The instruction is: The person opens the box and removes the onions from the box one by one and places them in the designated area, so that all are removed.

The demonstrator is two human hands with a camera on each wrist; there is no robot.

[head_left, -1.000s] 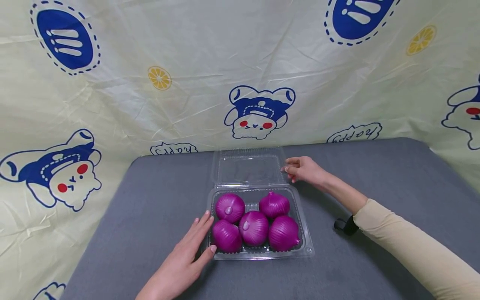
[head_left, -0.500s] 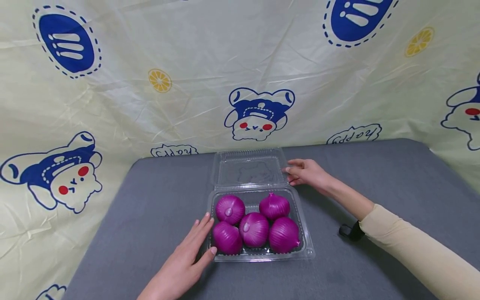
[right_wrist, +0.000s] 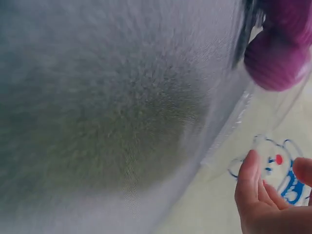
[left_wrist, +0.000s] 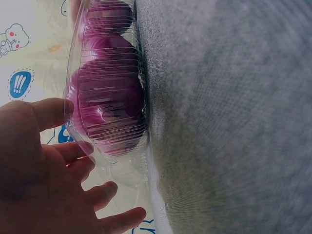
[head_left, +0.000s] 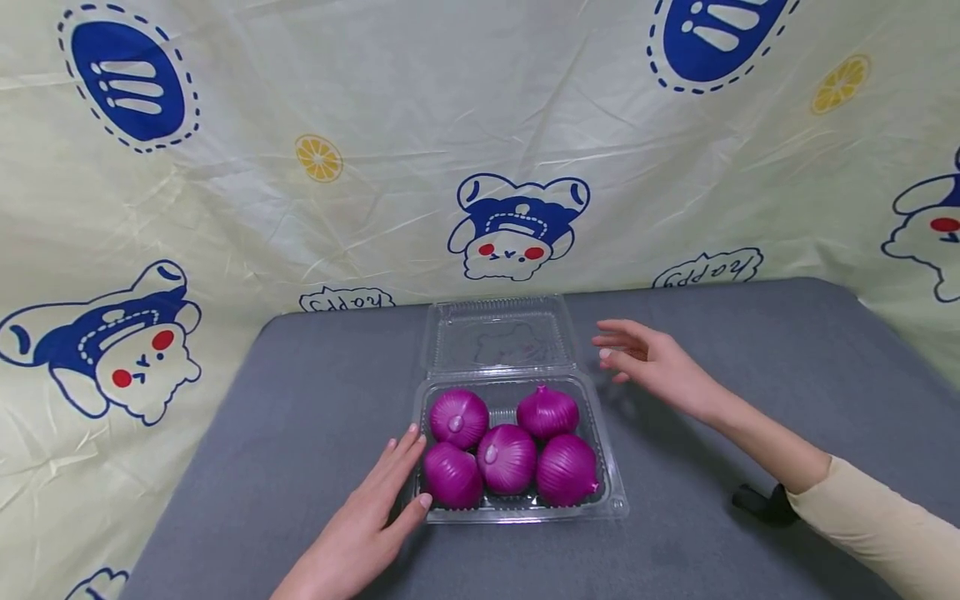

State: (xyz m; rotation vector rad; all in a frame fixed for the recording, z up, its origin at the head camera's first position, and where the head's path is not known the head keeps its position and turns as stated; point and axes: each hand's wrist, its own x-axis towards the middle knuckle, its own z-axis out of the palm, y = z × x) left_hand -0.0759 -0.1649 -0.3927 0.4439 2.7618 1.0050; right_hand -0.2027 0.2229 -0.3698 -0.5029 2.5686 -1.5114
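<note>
A clear plastic clamshell container (head_left: 525, 514) lies on the table with its lid (head_left: 498, 337) folded back flat behind it. Several purple onions (head_left: 507, 458) fill the base, some in the rear and some along the front. At the base's left side, my left hand (head_left: 360, 521) touches the rim with thumb and fingertips, its fingers extended; the left wrist view shows the ribbed container wall (left_wrist: 109, 87) by these fingers. To the right of the lid, apart from it, my right hand (head_left: 652, 362) hovers with loosely bent fingers and nothing held.
Grey cloth covers the table (head_left: 322, 392). Behind it hangs a pale curtain (head_left: 390, 225) printed with cartoon figures and orange slices. A black strap (head_left: 765, 504) shows under the right sleeve (head_left: 877, 525).
My right hand has left the right edge of the lid and drawn back to the right. My left hand and the container with its onions have stayed in place.
</note>
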